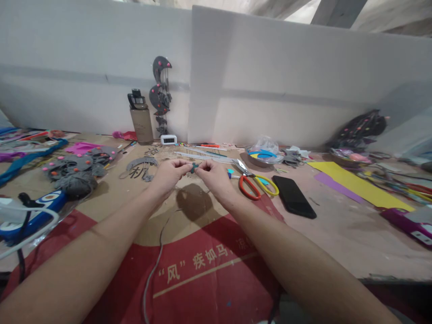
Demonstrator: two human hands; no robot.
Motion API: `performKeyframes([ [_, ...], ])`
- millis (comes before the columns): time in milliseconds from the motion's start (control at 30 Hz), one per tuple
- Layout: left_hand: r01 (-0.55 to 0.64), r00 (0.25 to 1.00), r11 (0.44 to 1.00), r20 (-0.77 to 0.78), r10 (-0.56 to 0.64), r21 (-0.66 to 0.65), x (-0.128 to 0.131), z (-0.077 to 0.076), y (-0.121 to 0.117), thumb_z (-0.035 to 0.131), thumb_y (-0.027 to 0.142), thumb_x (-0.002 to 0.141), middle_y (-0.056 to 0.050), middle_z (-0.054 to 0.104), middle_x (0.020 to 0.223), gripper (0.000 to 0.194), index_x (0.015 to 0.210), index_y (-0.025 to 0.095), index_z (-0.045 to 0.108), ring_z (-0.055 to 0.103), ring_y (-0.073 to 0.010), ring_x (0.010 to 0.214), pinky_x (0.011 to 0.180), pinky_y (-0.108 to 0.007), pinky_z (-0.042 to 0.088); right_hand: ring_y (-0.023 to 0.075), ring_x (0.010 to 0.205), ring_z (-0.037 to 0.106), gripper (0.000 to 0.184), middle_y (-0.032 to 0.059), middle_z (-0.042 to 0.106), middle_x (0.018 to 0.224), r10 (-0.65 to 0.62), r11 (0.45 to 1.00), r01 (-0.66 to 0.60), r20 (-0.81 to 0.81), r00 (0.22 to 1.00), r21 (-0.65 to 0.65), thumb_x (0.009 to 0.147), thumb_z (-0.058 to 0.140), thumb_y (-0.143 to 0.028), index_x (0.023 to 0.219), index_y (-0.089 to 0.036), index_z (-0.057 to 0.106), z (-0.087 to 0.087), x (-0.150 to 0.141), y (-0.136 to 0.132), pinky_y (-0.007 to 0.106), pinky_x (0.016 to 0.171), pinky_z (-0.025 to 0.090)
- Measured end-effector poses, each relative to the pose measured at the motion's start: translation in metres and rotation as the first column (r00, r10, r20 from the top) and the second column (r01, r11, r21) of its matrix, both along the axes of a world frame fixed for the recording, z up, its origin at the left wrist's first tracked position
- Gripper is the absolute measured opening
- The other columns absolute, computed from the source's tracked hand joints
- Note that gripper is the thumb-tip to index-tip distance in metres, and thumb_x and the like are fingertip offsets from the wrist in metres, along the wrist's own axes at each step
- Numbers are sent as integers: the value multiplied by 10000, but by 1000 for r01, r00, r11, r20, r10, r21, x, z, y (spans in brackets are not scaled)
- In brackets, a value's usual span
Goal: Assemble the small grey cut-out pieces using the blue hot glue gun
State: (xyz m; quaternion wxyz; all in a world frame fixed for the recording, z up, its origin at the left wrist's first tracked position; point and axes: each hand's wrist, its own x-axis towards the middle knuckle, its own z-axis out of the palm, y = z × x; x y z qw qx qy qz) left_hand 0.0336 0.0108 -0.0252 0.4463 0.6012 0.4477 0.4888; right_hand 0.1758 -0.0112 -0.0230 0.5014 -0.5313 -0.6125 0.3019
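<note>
From where I stood, taking the spot between the person's hands as the clock's centre, the cardboard sheet (216,297) spread broadly towards six, probably put down to shield the worktop. The bottle (141,125) stood upright between ten and eleven, back by the white panel, perhaps to keep it out of the way of the elbows. The phone (293,196) lay flat between three and four, and the scissors (244,168) sat nearer, around three, blades away and handles towards the person, which looked handy for the right hand (215,177). That hand and the left hand (168,175) met at the centre, thumb and fingers of each pinched together on the small teal piece (194,168), above the cardboard, likely for fine control from both sides. Its long axis seemed to run from nine to three, but I couldn't tell which end was its front.
</note>
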Motion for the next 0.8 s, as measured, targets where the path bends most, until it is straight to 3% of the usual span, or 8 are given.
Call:
performKeyframes([
  [167,-32,997,997,-61,36,69,2,0,-3,633,295,661,16,565,603,142,702,159,647,418,-92,537,546,-246,308,96,538,435,122,-37,509,564,-23,1000,24,21,1000,-10,654,555,-275,592,-179,514,-1,-1,0,237,522,317],
  [467,-76,992,995,-92,82,69,4,4,-6,596,221,628,28,533,566,88,676,152,624,408,-85,513,546,-241,325,100,540,454,128,-33,522,571,-33,999,34,26,999,-10,686,560,-286,622,-179,532,2,-3,-5,238,516,320],
  [633,-88,989,993,-110,96,76,4,7,-8,595,212,611,29,541,576,94,676,153,626,420,-85,517,548,-240,330,107,566,452,119,-33,503,622,-64,991,55,66,996,125,710,567,-284,755,-184,521,1,-3,-6,241,537,335],
  [800,-73,988,994,-130,83,85,4,9,-9,593,224,616,24,540,574,81,659,158,615,413,-90,516,535,-241,319,126,624,457,131,-15,503,659,-63,967,9,203,977,256,752,543,-290,832,-190,563,1,1,-4,261,596,347],
])
